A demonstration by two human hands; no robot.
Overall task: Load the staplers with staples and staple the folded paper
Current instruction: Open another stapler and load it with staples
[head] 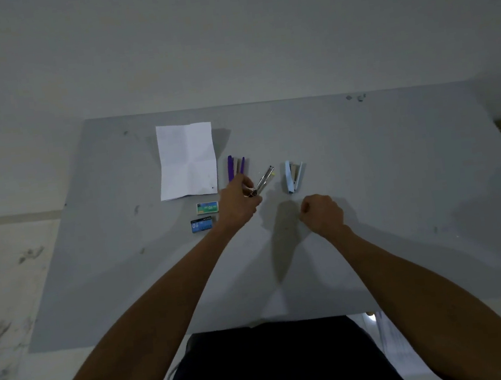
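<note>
The left hand (238, 203) gripped the hinge end of a slim silver metal stapler (265, 180), whose nose pointed toward 1 o'clock over the grey worktop (399, 188). The right hand (323, 214) sat at 4 o'clock from it, its fingers curled into a fist with nothing visible inside. A pale blue stapler (293, 175) lay opened at 11 o'clock from that fist. A purple stapler (235, 168) lay opened at 12 o'clock from the left hand, just beside a creased white paper sheet (188, 161). A green-and-white staple box (207, 207) and a blue staple box (201, 225) lay at 9 o'clock from the left hand.
</note>
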